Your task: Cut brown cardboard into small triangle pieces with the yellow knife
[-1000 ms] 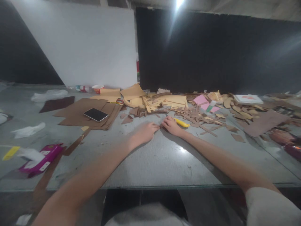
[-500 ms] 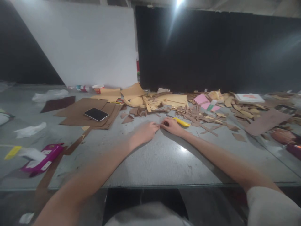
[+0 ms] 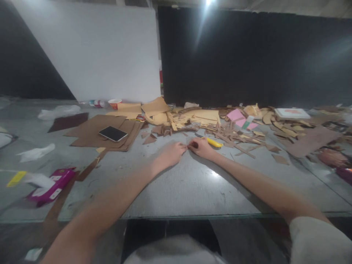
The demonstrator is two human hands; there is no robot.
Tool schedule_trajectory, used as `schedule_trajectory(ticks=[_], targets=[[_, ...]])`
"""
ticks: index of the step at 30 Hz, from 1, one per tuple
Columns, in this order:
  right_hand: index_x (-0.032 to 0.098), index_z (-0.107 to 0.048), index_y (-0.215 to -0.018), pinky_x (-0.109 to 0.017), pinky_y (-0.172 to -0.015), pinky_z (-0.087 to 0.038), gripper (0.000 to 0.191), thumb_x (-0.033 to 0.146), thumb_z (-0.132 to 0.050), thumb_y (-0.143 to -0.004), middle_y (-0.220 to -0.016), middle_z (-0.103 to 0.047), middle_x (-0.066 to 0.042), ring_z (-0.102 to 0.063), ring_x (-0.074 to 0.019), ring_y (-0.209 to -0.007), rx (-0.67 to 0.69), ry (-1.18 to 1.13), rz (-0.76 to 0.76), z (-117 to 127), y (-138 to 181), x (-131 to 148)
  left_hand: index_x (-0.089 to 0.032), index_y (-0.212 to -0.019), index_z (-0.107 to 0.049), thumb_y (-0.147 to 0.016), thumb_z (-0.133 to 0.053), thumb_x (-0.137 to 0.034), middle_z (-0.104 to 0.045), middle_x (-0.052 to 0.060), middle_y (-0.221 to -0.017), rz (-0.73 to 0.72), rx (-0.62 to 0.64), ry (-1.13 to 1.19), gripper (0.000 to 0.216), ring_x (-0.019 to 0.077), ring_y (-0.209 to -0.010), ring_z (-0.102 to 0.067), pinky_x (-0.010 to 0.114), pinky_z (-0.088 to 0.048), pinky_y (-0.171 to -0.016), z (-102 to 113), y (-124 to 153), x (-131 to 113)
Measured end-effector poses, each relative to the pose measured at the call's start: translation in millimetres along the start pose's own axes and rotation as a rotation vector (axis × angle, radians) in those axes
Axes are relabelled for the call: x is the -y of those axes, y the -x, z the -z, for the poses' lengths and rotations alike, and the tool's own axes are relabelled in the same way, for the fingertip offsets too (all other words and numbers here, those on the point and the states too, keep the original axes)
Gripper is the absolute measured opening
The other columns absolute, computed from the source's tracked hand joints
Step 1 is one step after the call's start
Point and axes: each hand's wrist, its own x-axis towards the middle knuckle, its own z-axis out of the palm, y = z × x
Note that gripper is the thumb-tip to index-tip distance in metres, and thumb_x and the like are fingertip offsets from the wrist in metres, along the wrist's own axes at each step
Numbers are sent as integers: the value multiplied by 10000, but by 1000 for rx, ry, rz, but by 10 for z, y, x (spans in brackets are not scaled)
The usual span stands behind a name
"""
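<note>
My left hand (image 3: 173, 153) and my right hand (image 3: 201, 147) meet fingertip to fingertip over the grey table (image 3: 189, 190). The right fingers curl into a pinch around something small and dark that I cannot make out. The left fingers are drawn together and press toward the same spot; what lies in them is hidden. Just beyond the right hand lies a yellow-handled cutter (image 3: 214, 142), partly covered by that hand. Brown scraps (image 3: 165, 130) of sheet material are scattered past both hands.
Left of the hands, a phone (image 3: 113, 134) rests on stacked brown sheets (image 3: 96, 123). A purple tissue pack (image 3: 52, 187) sits near the left front. A heap of brown and yellow offcuts (image 3: 225, 132) spreads along the back right, near a white box (image 3: 292, 113).
Both hands stay in nearly the same place, fingertips together. The whole view has shifted very slightly; nothing has visibly been picked up or let go.
</note>
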Motion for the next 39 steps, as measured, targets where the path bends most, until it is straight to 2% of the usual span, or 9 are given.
schedule_trajectory(ticks=[6,9,12,17,21,29,36,39], targets=[[227,-790,-898,-407,-909,-371,158,220,-683,-1014,-886,-769,-48,-680,-239,-902,15,129,99,91,26,77,-152,-1339,-743,-956,-495,18,-760,135,-1357,30,31,17,487,270,-1309,-661,415,-547,-1095,64,-4,-38],[244,-810,-950,-424,-935,-365,213,206,-624,-1047,-948,-782,-65,-669,-258,-970,79,188,219,164,14,85,-147,-1304,-750,-963,-502,17,-768,130,-1329,34,36,6,452,273,-1282,-669,411,-549,-1090,64,-12,-41],[242,-807,-958,-430,-935,-361,265,227,-575,-1084,-940,-770,-71,-656,-260,-955,138,216,300,219,-6,66,-149,-1280,-756,-977,-483,12,-774,122,-1311,25,36,3,439,272,-1247,-676,408,-555,-1076,53,-21,-37],[243,-805,-942,-426,-948,-376,307,249,-537,-1090,-906,-727,-80,-633,-260,-932,199,218,338,274,-17,54,-166,-1293,-755,-970,-486,12,-780,116,-1289,28,25,28,457,271,-1234,-673,419,-555,-1071,53,-24,-40],[241,-817,-961,-413,-937,-389,292,190,-542,-1044,-902,-717,-79,-635,-249,-901,242,203,356,330,-3,101,-146,-1293,-750,-964,-481,16,-774,115,-1310,21,36,14,455,267,-1258,-664,410,-542,-1097,68,-24,-49],[194,-781,-877,-383,-866,-366,249,120,-568,-981,-827,-702,-70,-601,-217,-797,270,246,377,373,-2,204,-133,-1338,-737,-944,-495,16,-730,139,-1418,-24,-3,38,485,258,-1370,-631,414,-487,-1190,49,-4,-19],[176,-767,-882,-378,-876,-353,270,184,-571,-1067,-829,-701,-65,-592,-211,-805,263,325,422,358,-15,208,-167,-1252,-771,-919,-477,29,-767,113,-1347,18,-1,142,485,256,-1340,-650,401,-499,-1177,51,-13,-6],[166,-777,-928,-382,-858,-341,298,224,-551,-1113,-846,-709,-67,-599,-212,-804,219,365,457,311,-18,181,-194,-1289,-755,-941,-474,3,-756,105,-1345,99,-17,234,489,257,-1315,-661,402,-505,-1162,50,-6,18]])
